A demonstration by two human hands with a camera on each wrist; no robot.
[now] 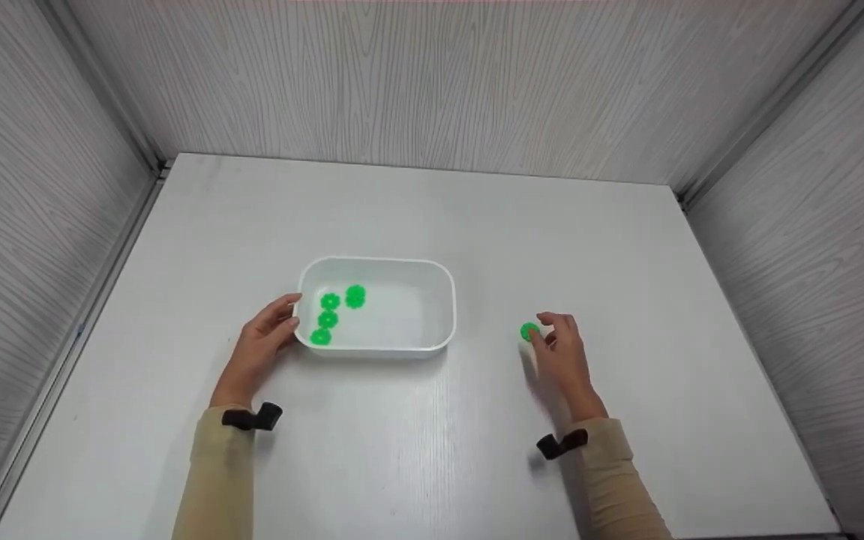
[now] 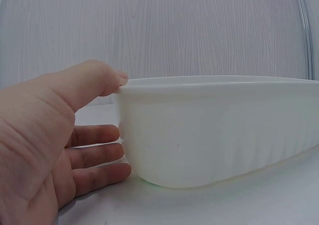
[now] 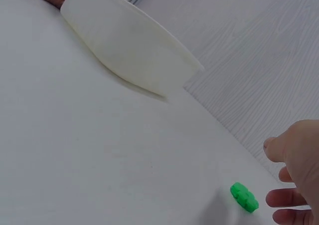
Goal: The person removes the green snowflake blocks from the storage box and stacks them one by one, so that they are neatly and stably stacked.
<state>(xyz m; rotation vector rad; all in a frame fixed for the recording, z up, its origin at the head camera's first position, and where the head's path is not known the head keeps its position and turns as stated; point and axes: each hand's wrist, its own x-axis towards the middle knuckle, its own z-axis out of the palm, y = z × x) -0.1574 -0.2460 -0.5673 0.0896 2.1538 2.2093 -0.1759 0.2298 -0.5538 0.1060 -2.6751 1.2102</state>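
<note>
In the head view, my left hand rests against the left end of a white plastic box. The left wrist view has its thumb at the box's rim and its other fingers against the outer wall, fairly straight. Several green notched plastic discs lie at the left side inside the box. To the right of the box, my right hand is at a single green notched disc. The right wrist view shows that disc beside the spread thumb and fingers, with a gap between.
A white tabletop lies under everything, with wood-grain panels at the back and both sides. Dark wrist cameras sit on both sleeves. The box's tall wall stands between the two hands.
</note>
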